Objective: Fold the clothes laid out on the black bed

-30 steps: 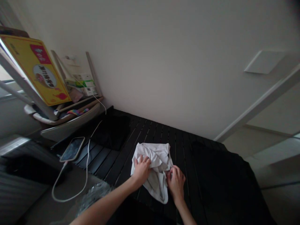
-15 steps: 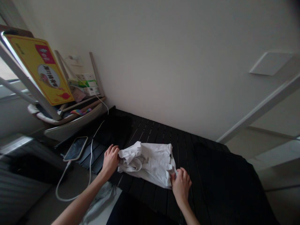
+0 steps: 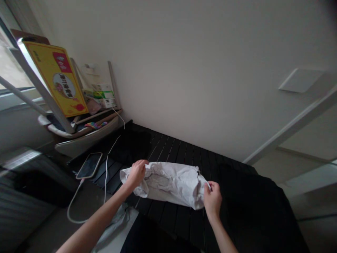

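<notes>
A crumpled white garment point(image 3: 171, 183) is stretched sideways just above a black slatted surface point(image 3: 171, 147). My left hand point(image 3: 137, 173) is closed on the garment's left end. My right hand point(image 3: 212, 199) is closed on its right end, fingers pinching the edge. Both forearms reach in from the bottom of the view.
A phone point(image 3: 89, 165) on a white charging cable point(image 3: 106, 165) lies at the left. Dark folded cloth point(image 3: 131, 144) sits behind it, and a large dark fabric point(image 3: 258, 207) covers the right. A yellow box point(image 3: 56, 79) and small cartons point(image 3: 101, 95) rest on a chair at far left. A wall stands behind.
My hands have moved apart, left hand to the left and right hand to the right, pulling the bunched white garment out wide and lifting it off the slats.
</notes>
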Demonstrator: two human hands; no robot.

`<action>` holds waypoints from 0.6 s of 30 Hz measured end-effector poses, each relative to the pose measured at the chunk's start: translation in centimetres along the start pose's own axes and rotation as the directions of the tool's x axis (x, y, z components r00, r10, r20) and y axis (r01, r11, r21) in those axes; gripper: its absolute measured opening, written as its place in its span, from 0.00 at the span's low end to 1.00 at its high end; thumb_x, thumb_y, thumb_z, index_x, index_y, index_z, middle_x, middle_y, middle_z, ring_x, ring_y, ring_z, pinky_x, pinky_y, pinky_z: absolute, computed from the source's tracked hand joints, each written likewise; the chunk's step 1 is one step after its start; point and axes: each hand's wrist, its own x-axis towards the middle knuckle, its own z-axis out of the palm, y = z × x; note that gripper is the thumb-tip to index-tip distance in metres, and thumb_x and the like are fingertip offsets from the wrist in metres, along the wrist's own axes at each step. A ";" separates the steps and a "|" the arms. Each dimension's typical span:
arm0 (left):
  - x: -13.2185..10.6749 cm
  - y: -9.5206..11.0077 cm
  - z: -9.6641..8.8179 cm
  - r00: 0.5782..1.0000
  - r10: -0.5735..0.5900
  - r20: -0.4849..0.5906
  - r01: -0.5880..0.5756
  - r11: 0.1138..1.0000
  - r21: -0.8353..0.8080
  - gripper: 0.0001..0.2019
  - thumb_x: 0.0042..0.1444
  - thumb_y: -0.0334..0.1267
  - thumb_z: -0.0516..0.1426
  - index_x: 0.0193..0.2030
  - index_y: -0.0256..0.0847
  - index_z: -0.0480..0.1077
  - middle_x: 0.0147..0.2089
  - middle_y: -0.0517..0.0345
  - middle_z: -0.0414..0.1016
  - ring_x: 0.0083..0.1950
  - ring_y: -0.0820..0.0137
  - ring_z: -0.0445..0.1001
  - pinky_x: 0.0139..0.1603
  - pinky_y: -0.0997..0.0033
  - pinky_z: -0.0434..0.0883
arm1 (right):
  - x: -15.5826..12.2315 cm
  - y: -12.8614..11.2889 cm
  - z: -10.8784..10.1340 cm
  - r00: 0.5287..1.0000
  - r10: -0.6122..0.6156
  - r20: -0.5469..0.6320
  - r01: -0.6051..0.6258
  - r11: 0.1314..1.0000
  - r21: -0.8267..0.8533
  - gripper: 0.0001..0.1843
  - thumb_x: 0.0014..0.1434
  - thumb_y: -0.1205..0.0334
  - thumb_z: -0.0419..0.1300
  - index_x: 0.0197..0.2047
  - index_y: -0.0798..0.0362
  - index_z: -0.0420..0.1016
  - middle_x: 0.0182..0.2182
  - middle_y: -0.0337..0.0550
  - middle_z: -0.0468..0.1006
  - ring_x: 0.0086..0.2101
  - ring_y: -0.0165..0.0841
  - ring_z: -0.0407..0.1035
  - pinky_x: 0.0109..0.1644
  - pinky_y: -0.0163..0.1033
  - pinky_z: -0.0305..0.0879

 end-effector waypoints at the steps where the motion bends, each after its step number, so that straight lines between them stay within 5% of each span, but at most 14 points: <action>1: 0.6 1.3 1.2 0.995 0.040 0.094 -0.036 0.999 -0.041 0.18 0.58 0.27 0.44 0.48 0.40 0.70 0.49 0.51 0.75 0.53 0.65 0.72 0.56 0.65 0.66 | 0.3 -0.3 -0.2 0.999 -0.011 0.038 0.012 1.000 -0.014 0.19 0.62 0.51 0.44 0.48 0.53 0.63 0.42 0.53 0.77 0.41 0.39 0.74 0.40 0.38 0.65; 5: 2.6 4.8 6.2 0.936 0.177 0.304 -0.145 0.982 -0.122 0.17 0.57 0.28 0.51 0.52 0.42 0.71 0.53 0.53 0.74 0.56 0.65 0.70 0.59 0.65 0.63 | -0.8 -0.3 -0.9 0.990 0.043 0.133 -0.020 0.985 -0.172 0.23 0.55 0.55 0.52 0.53 0.54 0.65 0.42 0.56 0.77 0.40 0.46 0.74 0.39 0.47 0.65; 9: 2.9 4.9 8.9 0.893 0.203 0.401 -0.163 0.978 -0.131 0.25 0.49 0.31 0.60 0.56 0.45 0.69 0.65 0.52 0.64 0.68 0.53 0.56 0.66 0.49 0.54 | -3.5 0.9 -1.8 0.977 0.142 0.161 -0.055 0.891 -0.450 0.21 0.53 0.61 0.51 0.50 0.56 0.69 0.43 0.61 0.75 0.42 0.53 0.71 0.40 0.54 0.63; 13: 1.8 4.5 9.1 0.894 0.193 0.404 -0.144 0.978 -0.150 0.17 0.54 0.31 0.55 0.52 0.43 0.71 0.63 0.52 0.67 0.69 0.55 0.53 0.68 0.52 0.50 | -4.9 1.8 -1.8 0.962 0.133 0.237 0.053 0.764 -0.643 0.15 0.57 0.62 0.50 0.44 0.54 0.73 0.41 0.55 0.76 0.45 0.50 0.69 0.41 0.52 0.63; 18: 0.2 5.6 7.6 0.933 0.079 0.351 -0.026 0.988 -0.154 0.11 0.60 0.35 0.51 0.47 0.42 0.70 0.43 0.52 0.78 0.52 0.60 0.73 0.55 0.63 0.64 | -2.6 2.3 -2.4 0.971 0.011 0.237 0.159 0.712 -0.684 0.16 0.60 0.64 0.50 0.46 0.50 0.75 0.44 0.52 0.76 0.47 0.47 0.66 0.42 0.50 0.61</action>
